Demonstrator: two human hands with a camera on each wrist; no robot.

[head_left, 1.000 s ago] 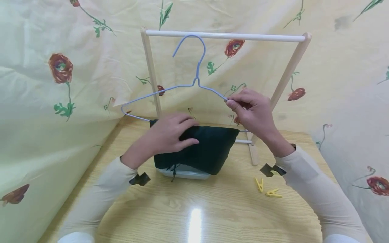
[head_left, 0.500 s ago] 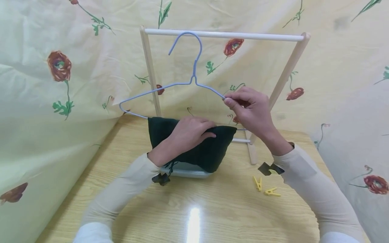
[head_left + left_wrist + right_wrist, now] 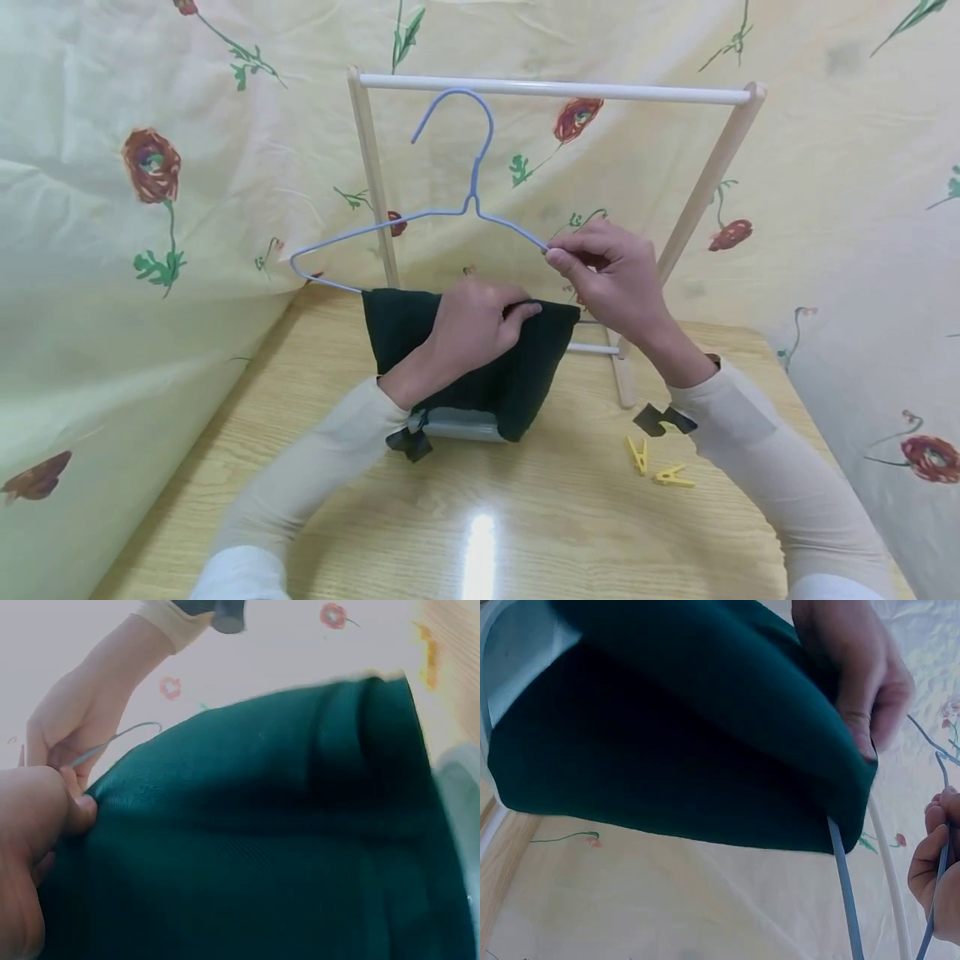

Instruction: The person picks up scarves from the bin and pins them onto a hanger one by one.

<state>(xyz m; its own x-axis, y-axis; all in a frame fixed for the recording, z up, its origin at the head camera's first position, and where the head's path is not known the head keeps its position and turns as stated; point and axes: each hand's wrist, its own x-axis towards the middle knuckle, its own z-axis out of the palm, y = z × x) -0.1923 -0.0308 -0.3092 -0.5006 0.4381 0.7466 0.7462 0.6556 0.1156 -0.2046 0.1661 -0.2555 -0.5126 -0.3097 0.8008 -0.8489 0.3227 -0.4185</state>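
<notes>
A blue wire hanger [image 3: 474, 185] stands upright in the air, its hook just below the white rail in the head view. My right hand [image 3: 611, 275] pinches its right shoulder between thumb and fingers. A dark green cloth [image 3: 543, 367] is draped over the hanger's bottom bar, and that bar runs out from the cloth's folded edge in the right wrist view. My left hand [image 3: 480, 325] pinches the cloth's top fold near the middle of the bar, its thumb [image 3: 84, 814] on the near side. Cloth hides most of the bar.
A wooden rack with a white rail [image 3: 555, 87] stands behind the hanger. Below the cloth sits a pale plastic container [image 3: 465, 427], partly hidden. Two yellow clothespins [image 3: 638, 455] lie on the wooden table [image 3: 570, 525] at the right. Flowered fabric encloses the back and sides.
My left hand has moved right along the cloth's top edge and now pinches it. The hanger and right hand have shifted slightly left. The cloth's lower right part has swung a little left.
</notes>
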